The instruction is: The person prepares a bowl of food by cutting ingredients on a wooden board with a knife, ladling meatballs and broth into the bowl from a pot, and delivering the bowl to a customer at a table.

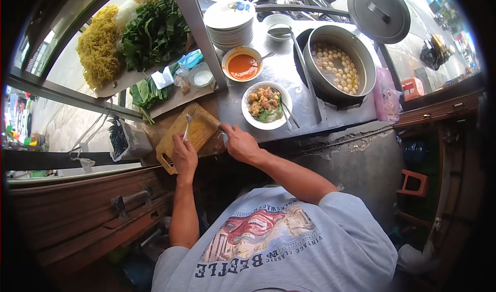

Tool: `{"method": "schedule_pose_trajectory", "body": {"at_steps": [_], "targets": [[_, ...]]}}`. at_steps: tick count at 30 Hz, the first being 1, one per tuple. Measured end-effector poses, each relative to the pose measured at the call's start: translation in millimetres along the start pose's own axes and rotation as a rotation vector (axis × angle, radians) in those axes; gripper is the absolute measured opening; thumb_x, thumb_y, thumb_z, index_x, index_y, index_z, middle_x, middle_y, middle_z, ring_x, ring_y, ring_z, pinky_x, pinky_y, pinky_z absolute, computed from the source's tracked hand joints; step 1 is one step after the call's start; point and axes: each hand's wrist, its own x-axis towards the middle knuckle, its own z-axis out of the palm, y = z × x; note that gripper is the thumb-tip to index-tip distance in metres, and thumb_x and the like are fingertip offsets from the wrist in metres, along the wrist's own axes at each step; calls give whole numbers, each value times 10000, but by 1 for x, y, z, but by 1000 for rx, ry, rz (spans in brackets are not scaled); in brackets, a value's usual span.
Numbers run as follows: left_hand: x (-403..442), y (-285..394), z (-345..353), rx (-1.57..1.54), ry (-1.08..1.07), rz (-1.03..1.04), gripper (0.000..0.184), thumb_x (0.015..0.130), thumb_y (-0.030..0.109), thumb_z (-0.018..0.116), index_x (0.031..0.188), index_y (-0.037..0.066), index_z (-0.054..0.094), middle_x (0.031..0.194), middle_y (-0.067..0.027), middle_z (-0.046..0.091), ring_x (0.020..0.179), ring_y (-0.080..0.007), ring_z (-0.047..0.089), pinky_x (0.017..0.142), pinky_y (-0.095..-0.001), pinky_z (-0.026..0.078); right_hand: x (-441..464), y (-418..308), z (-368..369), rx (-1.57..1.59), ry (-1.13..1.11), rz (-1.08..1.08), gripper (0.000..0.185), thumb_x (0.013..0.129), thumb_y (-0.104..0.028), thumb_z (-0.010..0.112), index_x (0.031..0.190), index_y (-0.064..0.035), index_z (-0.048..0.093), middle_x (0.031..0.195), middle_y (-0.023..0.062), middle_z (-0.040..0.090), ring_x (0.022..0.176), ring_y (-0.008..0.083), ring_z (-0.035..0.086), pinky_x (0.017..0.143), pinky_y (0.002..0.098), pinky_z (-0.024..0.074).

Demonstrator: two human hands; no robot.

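My left hand (184, 155) is closed around the handle of a metal fork (189, 117), its tines pointing away from me over a wooden cutting board (178, 130). At the board's right edge my right hand (242, 144) is closed on what looks like a knife (211, 120); its thin blade reaches over the board, and the fingers partly hide the handle. Just beyond my right hand stands a white bowl (248, 120) of greens with a chunky orange-brown topping. Two utensil handles (287, 115) rest in that bowl.
Behind are a bowl of red sauce (243, 66), stacked plates (230, 31) and a small bowl (279, 23). A large pot (368, 67) of round balls stands right, its lid (380, 13) beyond. Yellow noodles (101, 46) and chopped greens (155, 33) fill the left shelf.
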Motion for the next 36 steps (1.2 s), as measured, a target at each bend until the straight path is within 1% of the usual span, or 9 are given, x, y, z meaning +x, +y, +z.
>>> {"method": "schedule_pose_trajectory", "body": {"at_steps": [6, 8, 12, 17, 21, 24, 29, 33, 36], "targets": [[6, -23, 10, 192, -7, 63, 308, 939, 80, 521, 1241, 17, 522, 1145, -240, 589, 993, -444, 604, 834, -497, 483, 8, -11, -6, -124, 280, -315, 326, 855, -59, 539, 1180, -31, 545, 1083, 239, 600, 906, 432, 616, 853, 489, 501], [10, -21, 6, 252, 58, 126, 366, 935, 76, 533, 1295, 11, 514, 1192, -230, 564, 1024, -426, 595, 861, -483, 480, -14, -8, -52, -44, 239, -355, 281, 840, -42, 561, 1118, -16, 593, 1065, 212, 615, 910, 395, 627, 849, 455, 509], [6, 13, -7, -97, 38, 59, 347, 926, 66, 567, 1263, -16, 550, 1114, -198, 611, 923, -342, 624, 830, -425, 508, -38, 40, -164, -461, 417, -265, 227, 812, -4, 580, 1022, -37, 658, 1022, 158, 638, 932, 327, 630, 822, 413, 502], [-28, 98, 36, -607, -272, -145, 327, 958, 117, 576, 1242, -46, 570, 1094, -173, 654, 851, -214, 636, 814, -346, 521, -20, 137, -244, -1203, 129, -213, 324, 872, -118, 533, 1185, -104, 614, 1408, 135, 484, 1096, 229, 553, 907, 379, 432], [-40, 129, 94, -559, -376, -304, 398, 982, 164, 555, 1316, -48, 518, 1159, -144, 634, 915, -162, 646, 728, -283, 552, 6, 170, -253, -1353, -169, -379, 309, 884, -147, 542, 1182, -115, 618, 1376, 94, 503, 1086, 185, 527, 916, 331, 404], [-37, 146, 123, -592, -339, -484, 422, 988, 182, 546, 1344, -39, 499, 1172, -154, 631, 926, -179, 654, 703, -308, 570, 24, 181, -265, -1308, -385, -502, 282, 885, -157, 548, 1156, -134, 623, 1295, 70, 533, 1059, 186, 527, 902, 330, 402], [-27, 156, 147, -720, -308, -696, 345, 1003, 138, 502, 1311, -19, 500, 1003, -105, 675, 868, -144, 654, 620, -278, 580, 38, 163, -317, -988, -176, -738, 207, 832, -116, 588, 1036, -85, 598, 1152, 101, 547, 952, 247, 569, 797, 379, 510], [-27, 173, 157, -708, -271, -684, 349, 999, 126, 497, 1322, 0, 464, 1004, -97, 669, 838, -136, 645, 612, -277, 570, 45, 156, -353, -807, 1, -824, 222, 745, -7, 630, 953, -36, 560, 1219, 119, 562, 908, 269, 591, 794, 391, 536], [-23, 187, 171, -761, -290, -702, 349, 999, 127, 492, 1324, 5, 458, 994, -96, 667, 851, -145, 648, 635, -287, 566, 42, 160, -370, -812, 114, -865, 179, 767, -45, 645, 936, -27, 591, 1265, 131, 566, 977, 279, 596, 832, 399, 545]]}}
